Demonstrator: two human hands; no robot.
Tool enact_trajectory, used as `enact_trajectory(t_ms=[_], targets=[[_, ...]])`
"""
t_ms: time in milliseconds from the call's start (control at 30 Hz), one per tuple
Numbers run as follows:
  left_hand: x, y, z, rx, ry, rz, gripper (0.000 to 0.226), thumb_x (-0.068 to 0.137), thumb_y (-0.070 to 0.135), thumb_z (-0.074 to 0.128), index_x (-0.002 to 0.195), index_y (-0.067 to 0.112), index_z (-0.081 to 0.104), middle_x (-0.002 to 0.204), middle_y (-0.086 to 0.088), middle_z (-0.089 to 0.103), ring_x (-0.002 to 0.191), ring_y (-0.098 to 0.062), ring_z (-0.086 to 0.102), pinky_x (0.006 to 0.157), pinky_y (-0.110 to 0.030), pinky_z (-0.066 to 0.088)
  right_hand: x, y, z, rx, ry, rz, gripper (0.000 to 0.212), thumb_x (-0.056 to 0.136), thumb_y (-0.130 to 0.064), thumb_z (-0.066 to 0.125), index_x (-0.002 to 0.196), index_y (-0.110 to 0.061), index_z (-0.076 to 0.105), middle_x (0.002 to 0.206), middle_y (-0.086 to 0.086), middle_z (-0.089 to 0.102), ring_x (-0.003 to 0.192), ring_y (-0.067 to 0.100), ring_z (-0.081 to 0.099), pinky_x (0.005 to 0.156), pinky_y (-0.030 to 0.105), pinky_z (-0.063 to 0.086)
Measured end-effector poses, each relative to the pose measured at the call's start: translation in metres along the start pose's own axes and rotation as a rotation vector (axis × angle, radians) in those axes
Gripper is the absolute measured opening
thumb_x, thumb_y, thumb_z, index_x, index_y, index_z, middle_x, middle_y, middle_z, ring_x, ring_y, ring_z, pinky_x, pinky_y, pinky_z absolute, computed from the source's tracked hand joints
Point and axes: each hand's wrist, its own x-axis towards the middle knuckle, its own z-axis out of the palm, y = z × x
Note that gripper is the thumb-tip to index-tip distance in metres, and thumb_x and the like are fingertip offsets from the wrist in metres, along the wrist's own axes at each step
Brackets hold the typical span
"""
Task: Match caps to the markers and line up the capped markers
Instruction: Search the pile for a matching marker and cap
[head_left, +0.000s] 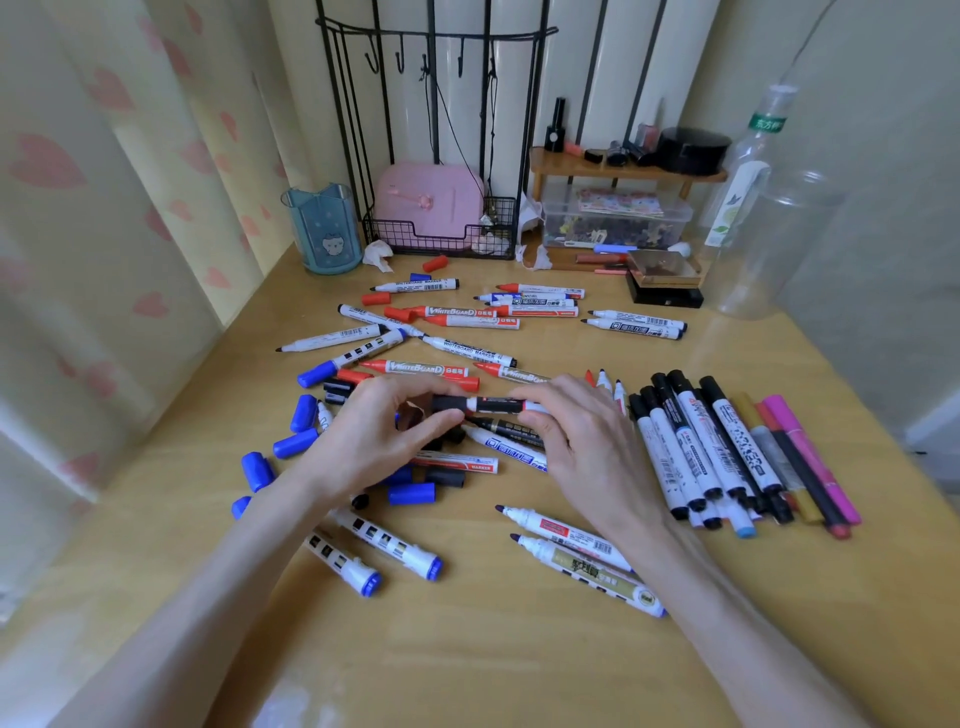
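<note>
My left hand (384, 431) pinches a black cap (449, 404) that sits on the left end of a white marker (493, 405). My right hand (582, 441) grips the marker's other end. Both hands are held over the middle of the wooden table (467, 649). A row of capped markers (727, 447) lies side by side just right of my right hand. Several uncapped markers (447, 332) lie scattered behind my hands, and two more uncapped markers (576, 551) lie in front. Loose blue caps (291, 436) are spread at the left, and red caps (405, 313) farther back.
A blue pen cup (324, 228), a black wire rack (441, 156) holding a pink case, a clear storage box (613, 218) under a small wooden shelf, and clear plastic bottles (763, 208) stand along the back edge. A curtain hangs at the left.
</note>
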Motion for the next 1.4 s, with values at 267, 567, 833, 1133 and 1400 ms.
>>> enact_trajectory(t_ms=[267,567,833,1133,1400], targets=[[-0.001,-0.016,-0.012,0.113,-0.098,0.035,0.026,0.093,0.031,0.077,0.119,0.033,0.076,0.111,0.020,0.066,0.108,-0.007,0.063,0.096,-0.028,0.052,0.001,0.014,0.000,-0.027,0.083,0.109,0.025,0.101,-0.012,0.062,0.122,-0.024,0.068,0.105,-0.013,0.062,0.096,0.011,0.055,0.087,0.037,0.048],[-0.007,-0.061,-0.062,0.415,0.289,-0.242,0.032,0.096,0.002,0.065,0.115,0.026,0.076,0.101,0.008,0.069,0.097,-0.022,0.063,0.079,-0.038,0.048,-0.001,0.012,0.002,-0.015,0.084,0.106,0.023,0.101,-0.016,0.063,0.121,-0.024,0.068,0.106,-0.013,0.062,0.092,-0.001,0.044,0.087,0.033,0.044],[-0.009,-0.074,-0.062,0.585,0.216,-0.224,0.021,0.087,0.009,0.081,0.104,0.022,0.079,0.099,0.000,0.070,0.097,-0.028,0.059,0.080,-0.040,0.048,0.000,0.012,0.004,-0.037,0.073,0.088,0.023,0.101,-0.013,0.062,0.121,-0.023,0.068,0.105,-0.012,0.063,0.089,0.008,0.049,0.085,0.031,0.040],[-0.007,-0.080,-0.057,0.754,0.173,-0.171,0.020,0.085,0.014,0.084,0.103,0.012,0.077,0.102,-0.012,0.067,0.094,-0.037,0.056,0.078,-0.051,0.050,0.000,0.011,0.003,-0.044,0.042,0.103,0.023,0.103,-0.021,0.056,0.123,-0.025,0.067,0.105,-0.011,0.062,0.092,0.013,0.056,0.085,0.023,0.036],[0.001,-0.016,-0.034,0.054,0.131,-0.063,0.011,0.093,0.017,0.077,0.101,0.021,0.070,0.089,0.017,0.074,0.079,-0.004,0.066,0.067,-0.018,0.044,0.001,0.000,-0.001,0.003,0.066,0.059,0.025,0.102,-0.019,0.058,0.124,-0.022,0.068,0.102,-0.008,0.061,0.095,0.015,0.056,0.088,0.037,0.046]])
